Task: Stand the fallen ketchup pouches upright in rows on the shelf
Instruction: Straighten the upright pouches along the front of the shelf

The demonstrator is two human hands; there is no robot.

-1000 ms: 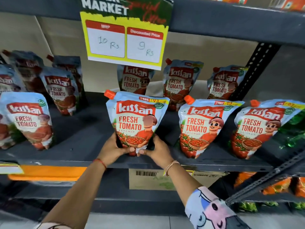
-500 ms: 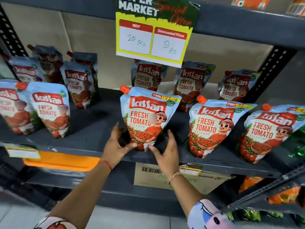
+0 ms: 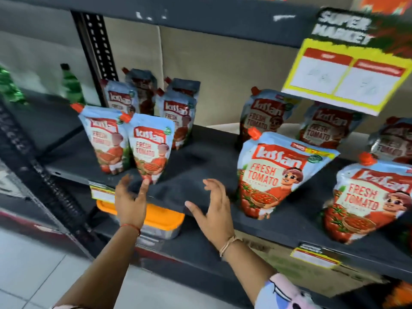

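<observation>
Ketchup pouches [image 3: 282, 175] blue-red, orange-capped, upright in two loose rows on dark shelf [image 3: 200, 166]

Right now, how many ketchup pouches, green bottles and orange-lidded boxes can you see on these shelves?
Ketchup pouches: 11
Green bottles: 2
Orange-lidded box: 1
Total: 14

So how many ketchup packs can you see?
11 ketchup pouches: six at the left, two in front, four behind; five at the right, two in front, three behind. More may be hidden.
</observation>
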